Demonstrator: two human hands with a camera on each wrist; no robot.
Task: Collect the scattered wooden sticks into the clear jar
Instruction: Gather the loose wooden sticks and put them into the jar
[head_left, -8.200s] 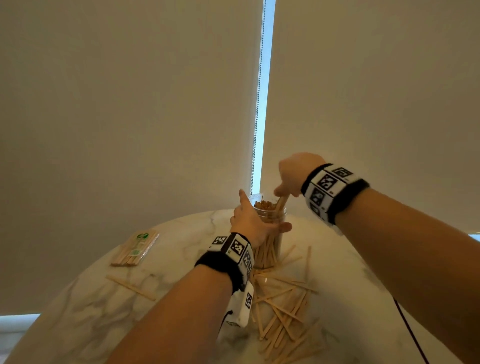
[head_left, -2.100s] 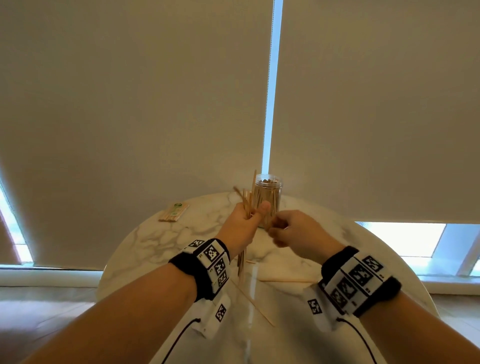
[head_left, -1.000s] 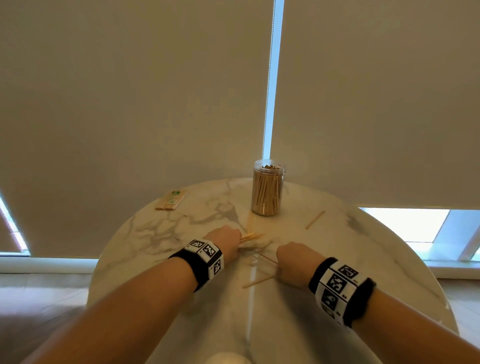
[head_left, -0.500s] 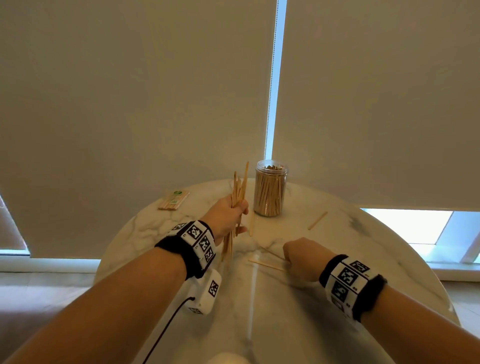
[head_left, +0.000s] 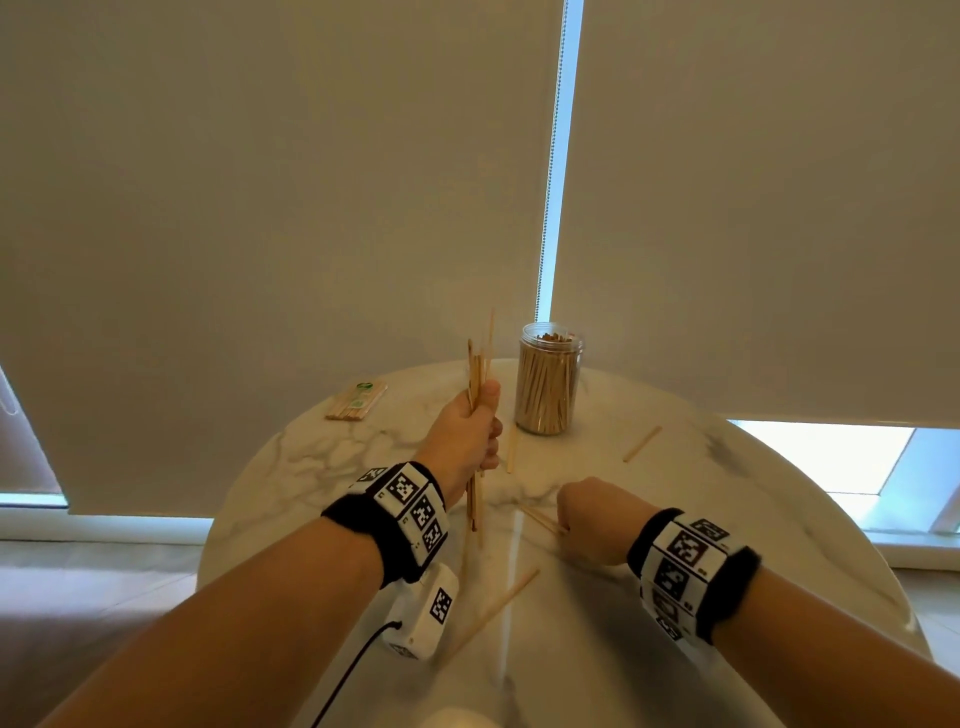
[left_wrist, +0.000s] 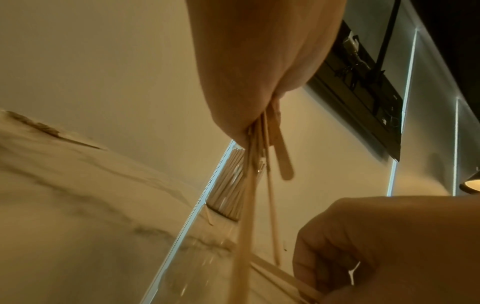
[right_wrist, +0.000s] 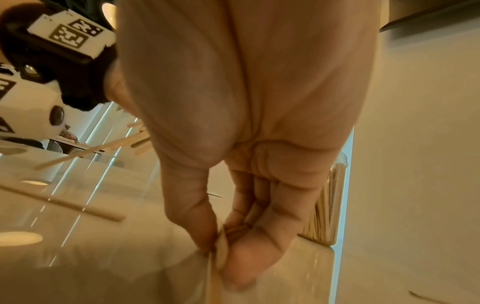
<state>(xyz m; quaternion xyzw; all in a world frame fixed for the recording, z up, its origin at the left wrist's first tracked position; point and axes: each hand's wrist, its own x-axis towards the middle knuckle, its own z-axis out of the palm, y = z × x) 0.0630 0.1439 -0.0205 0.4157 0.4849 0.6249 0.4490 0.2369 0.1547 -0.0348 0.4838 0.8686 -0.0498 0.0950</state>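
Now | left hand (head_left: 464, 434) grips stick bundle (head_left: 475, 374) | right hand (head_left: 592, 519) seemingly pinches stick (head_left: 540, 518)

marble table (head_left: 322, 467) | clear jar (head_left: 546, 387) | loose sticks (head_left: 642, 443) | stick packet (head_left: 357, 400)

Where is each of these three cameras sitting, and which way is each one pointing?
Head: worn on the head, facing forward and down at the marble table; both forearms show.
Left wrist: under the left hand, looking along its grip on a bundle of sticks.
Right wrist: under the right hand, whose fingers pinch a stick at the tabletop.
All three views share the clear jar.
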